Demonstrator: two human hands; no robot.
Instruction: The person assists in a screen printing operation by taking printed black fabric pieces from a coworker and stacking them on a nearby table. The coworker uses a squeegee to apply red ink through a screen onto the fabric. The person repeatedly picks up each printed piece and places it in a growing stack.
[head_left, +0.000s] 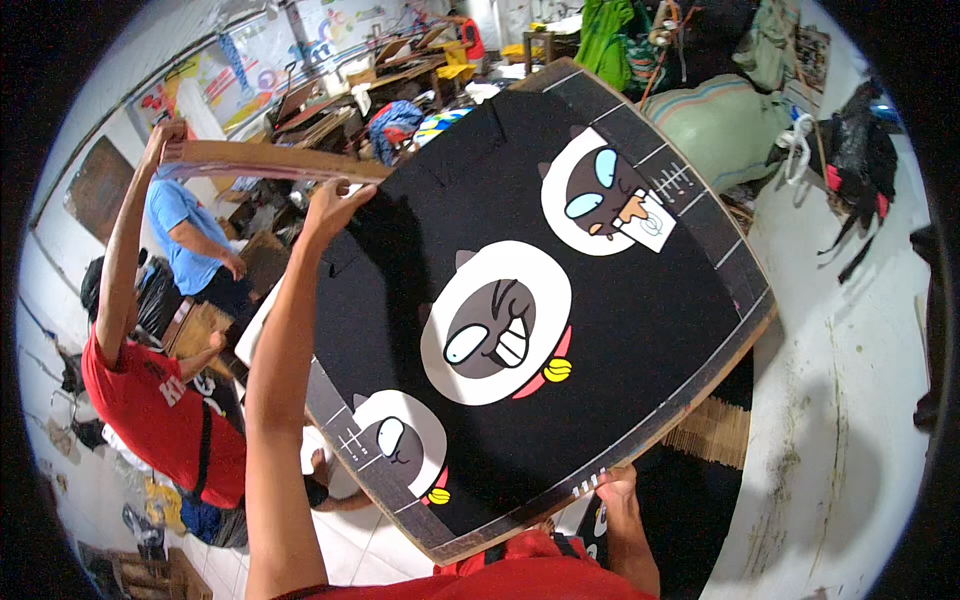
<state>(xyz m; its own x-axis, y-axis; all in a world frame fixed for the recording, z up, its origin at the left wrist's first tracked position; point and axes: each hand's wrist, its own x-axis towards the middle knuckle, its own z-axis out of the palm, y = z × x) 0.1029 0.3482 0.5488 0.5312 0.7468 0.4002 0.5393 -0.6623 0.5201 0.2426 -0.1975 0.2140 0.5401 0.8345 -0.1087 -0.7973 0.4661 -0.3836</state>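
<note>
Mid-carry: left hand [330, 205] grips far edge of black printed cardboard sheet [530, 300], right hand [615, 490] clamps near edge. Next likely calls for level, coordinated lowering.

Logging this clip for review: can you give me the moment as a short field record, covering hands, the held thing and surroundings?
Held item: large black printed cardboard sheet with three round cartoon cat faces, tilted up
Left hand: left hand grips the sheet's far upper edge, arm raised
Right hand: right hand grips the near lower edge
Nearby: person in red shirt holds up a plain brown cardboard panel
Floor: stained white floor
</note>
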